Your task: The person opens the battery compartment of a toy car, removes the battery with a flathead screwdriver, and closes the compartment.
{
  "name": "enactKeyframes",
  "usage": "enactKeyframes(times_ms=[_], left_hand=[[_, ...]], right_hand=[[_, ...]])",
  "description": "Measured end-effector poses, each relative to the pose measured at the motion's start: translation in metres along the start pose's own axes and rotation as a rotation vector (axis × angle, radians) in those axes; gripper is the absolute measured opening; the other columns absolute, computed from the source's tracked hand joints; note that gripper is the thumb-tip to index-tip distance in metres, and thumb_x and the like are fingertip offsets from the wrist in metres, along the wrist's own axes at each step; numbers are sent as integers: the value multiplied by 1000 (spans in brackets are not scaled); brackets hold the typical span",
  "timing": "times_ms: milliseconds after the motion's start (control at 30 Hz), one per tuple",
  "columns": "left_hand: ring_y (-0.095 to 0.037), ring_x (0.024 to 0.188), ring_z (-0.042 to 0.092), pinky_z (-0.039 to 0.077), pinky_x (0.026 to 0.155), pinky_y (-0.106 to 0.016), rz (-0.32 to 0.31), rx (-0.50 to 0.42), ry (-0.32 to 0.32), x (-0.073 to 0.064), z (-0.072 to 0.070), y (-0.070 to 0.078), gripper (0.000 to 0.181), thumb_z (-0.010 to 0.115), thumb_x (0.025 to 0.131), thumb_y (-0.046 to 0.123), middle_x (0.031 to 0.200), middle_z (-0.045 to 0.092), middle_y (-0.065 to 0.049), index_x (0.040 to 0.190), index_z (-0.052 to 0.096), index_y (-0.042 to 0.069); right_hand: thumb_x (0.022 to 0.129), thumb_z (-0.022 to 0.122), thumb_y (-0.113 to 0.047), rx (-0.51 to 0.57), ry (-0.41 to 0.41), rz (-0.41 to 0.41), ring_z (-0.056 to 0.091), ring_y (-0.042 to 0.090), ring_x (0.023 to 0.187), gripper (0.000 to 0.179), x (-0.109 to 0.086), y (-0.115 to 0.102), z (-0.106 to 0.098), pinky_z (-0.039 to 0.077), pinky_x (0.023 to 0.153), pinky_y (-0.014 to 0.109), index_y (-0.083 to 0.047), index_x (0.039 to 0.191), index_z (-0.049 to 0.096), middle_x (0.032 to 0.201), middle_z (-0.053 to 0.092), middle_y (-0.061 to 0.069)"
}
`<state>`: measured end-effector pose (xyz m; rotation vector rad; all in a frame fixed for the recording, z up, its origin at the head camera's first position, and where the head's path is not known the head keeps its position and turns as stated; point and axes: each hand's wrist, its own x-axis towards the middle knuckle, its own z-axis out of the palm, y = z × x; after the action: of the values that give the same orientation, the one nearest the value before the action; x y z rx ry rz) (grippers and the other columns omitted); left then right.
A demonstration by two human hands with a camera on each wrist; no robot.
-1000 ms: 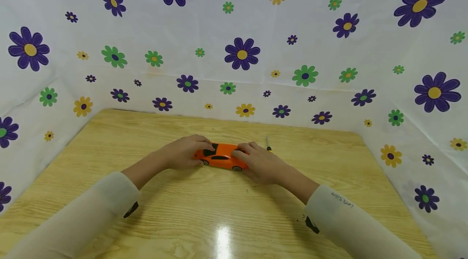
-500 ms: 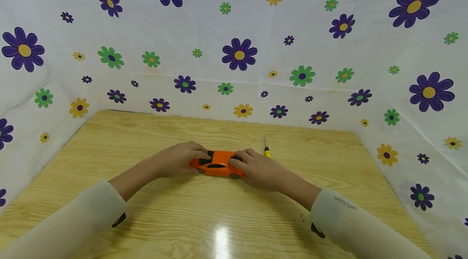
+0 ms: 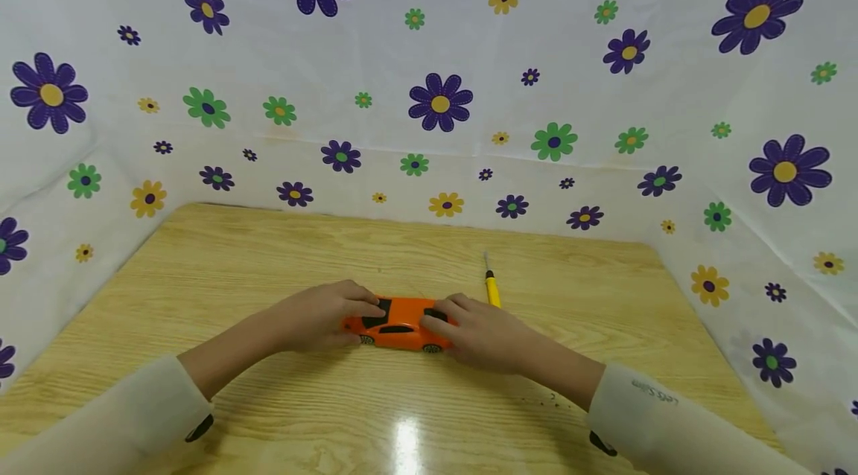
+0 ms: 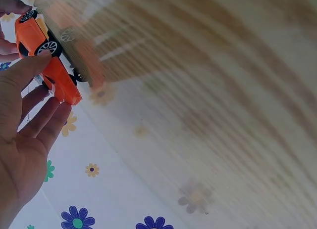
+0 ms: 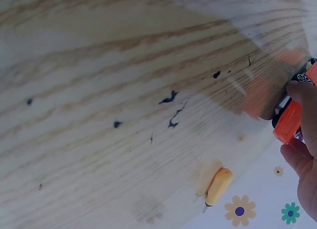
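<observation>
Toy car [image 3: 399,324] nearer now, ends hidden under both hands.

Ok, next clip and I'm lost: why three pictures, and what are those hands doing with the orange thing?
No machine here: a person wears three cameras. The wide picture comes from the head; the two tilted close-ups come from the wrists, so the wooden table looks slanted there. The left hand and right hand each grip one end of an orange toy car, which sits on its wheels on the table. The left wrist view shows fingers against the car's end. Beside the right hand lies a yellow-handled screwdriver, untouched. Flowered cloth walls surround the table.
</observation>
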<state>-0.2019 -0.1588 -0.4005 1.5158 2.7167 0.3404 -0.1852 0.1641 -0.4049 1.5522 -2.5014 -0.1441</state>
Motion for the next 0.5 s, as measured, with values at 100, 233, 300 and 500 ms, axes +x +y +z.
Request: enactKeyframes(times_ms=[100,233,300,500], left_hand=[[-26,121,60,55,100,-40,8,14,8,-2,1,1,48,81,91,24,134,64,-9,136,68,13],[-25,122,60,55,100,-40,14,9,12,-3,1,2,48,81,91,23,135,65,-9,136,68,13],[-26,122,60,55,100,-41,12,-2,10,-4,0,3,48,81,91,23,135,64,-9,136,68,13],[-28,125,60,54,103,-43,2,-45,-4,-4,-2,2,48,80,92,20,136,64,-11,137,67,11]], right_hand=[[92,79,-34,-28,14,-24,57,23,119,56,-1,-1,0,56,97,33,-19,139,52,132,58,6],[92,79,-35,-59,47,-60,59,22,116,55,-2,-1,1,56,97,32,-18,138,53,128,60,6],[92,79,-34,-59,58,-72,59,22,115,55,-2,-1,1,56,96,32,-17,137,53,126,61,6],[93,78,-34,-62,71,-88,59,22,115,53,-2,0,0,54,99,31,-12,136,55,127,62,6]])
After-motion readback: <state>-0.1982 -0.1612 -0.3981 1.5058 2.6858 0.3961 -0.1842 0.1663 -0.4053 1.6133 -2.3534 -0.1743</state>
